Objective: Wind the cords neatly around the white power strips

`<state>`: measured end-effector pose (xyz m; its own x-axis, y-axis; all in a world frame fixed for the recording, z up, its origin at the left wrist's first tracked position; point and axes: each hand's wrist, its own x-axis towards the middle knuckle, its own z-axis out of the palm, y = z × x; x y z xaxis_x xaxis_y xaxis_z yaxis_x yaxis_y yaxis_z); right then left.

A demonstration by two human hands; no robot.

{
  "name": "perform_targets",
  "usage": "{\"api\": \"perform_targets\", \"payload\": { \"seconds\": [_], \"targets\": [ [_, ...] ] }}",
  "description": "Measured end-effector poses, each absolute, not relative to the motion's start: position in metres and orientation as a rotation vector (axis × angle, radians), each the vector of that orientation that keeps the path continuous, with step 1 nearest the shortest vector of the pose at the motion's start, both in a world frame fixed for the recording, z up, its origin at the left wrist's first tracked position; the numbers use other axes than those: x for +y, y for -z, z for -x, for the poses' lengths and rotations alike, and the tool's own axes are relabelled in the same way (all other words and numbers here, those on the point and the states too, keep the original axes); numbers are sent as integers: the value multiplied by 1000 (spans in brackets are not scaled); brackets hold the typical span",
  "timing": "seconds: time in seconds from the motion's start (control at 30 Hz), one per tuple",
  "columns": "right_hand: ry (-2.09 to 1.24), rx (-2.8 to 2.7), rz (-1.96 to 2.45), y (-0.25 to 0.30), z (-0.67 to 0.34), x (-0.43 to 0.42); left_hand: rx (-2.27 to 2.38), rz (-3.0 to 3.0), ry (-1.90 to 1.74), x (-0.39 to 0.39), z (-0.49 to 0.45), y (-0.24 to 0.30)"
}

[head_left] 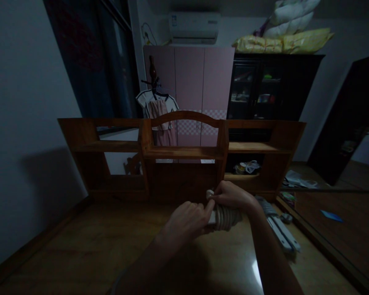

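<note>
Your left hand (187, 219) and right hand (232, 196) both gripping a coiled pale cord bundle (224, 217), holding it above the wooden desk (80, 246), white power strip (279, 229) lying just beside.

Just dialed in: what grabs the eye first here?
Both hands meet at centre over the wooden desk: the left hand and right hand grip a pale coiled cord bundle. Behind stands a wooden shelf hutch; a white power strip lies to the right.
</note>
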<state>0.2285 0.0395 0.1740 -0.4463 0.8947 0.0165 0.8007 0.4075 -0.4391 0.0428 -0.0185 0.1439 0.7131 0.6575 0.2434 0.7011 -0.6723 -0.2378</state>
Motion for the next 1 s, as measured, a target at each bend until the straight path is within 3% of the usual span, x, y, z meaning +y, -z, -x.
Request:
{"api": "perform_targets", "payload": {
  "seconds": [0.23, 0.53, 0.77, 1.0],
  "targets": [
    [-950, -2550, 1307, -173, -245, 44, -1013, 2700, 279, -24, -46, -145],
    [-987, -2302, 1311, -166, -240, 49, -1077, 2858, 425, -16, -32, -153],
    [-471, -1787, 1147, -179, -240, 53, -1398, 3123, 1037, 14, -27, -147],
    [-812, -2023, 746, -179, -232, 46, -1612, 3263, 1906, 36, -24, -138]
  ]
}}
